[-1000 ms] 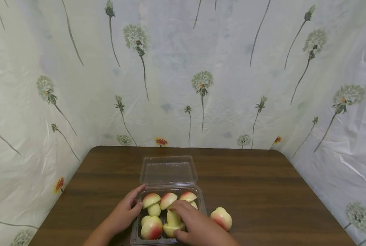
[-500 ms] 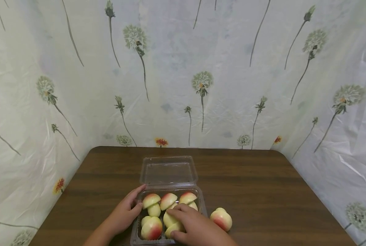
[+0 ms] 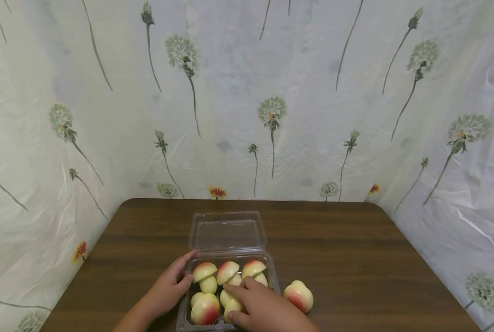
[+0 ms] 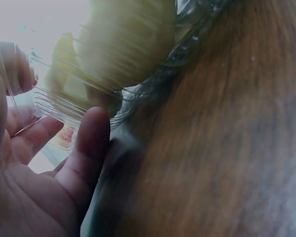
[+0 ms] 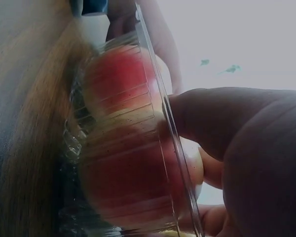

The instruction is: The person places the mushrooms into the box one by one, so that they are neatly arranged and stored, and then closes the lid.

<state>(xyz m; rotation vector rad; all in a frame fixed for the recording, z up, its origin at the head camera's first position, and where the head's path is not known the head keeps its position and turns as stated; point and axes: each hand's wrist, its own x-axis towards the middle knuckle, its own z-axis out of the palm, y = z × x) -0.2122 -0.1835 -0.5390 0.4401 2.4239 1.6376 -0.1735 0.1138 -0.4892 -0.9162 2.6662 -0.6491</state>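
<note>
A clear plastic clamshell box (image 3: pixel 230 252) lies open on the brown table (image 3: pixel 355 258), its lid (image 3: pixel 227 230) folded back. Several red-and-cream fruit halves fill it, one at the front left (image 3: pixel 205 310) and three along the back (image 3: pixel 227 271). My right hand (image 3: pixel 235 302) reaches into the front middle of the box and grips a cream fruit piece (image 3: pixel 226 298) between forefinger and thumb. In the right wrist view the thumb (image 5: pixel 222 118) lies against the ribbed box wall (image 5: pixel 153 123). My left hand (image 3: pixel 170 288) rests flat against the box's left wall, thumb (image 4: pixel 86 148) on the plastic.
One more fruit half (image 3: pixel 298 295) lies loose on the table just right of the box. A pale flowered plastic sheet (image 3: pixel 272 115) walls the table on three sides. The table edges curve at the far corners.
My right hand has drawn a little nearer and leftward, and the piece it grips has sunk from upright into the box's front middle. The left hand has stayed put.
</note>
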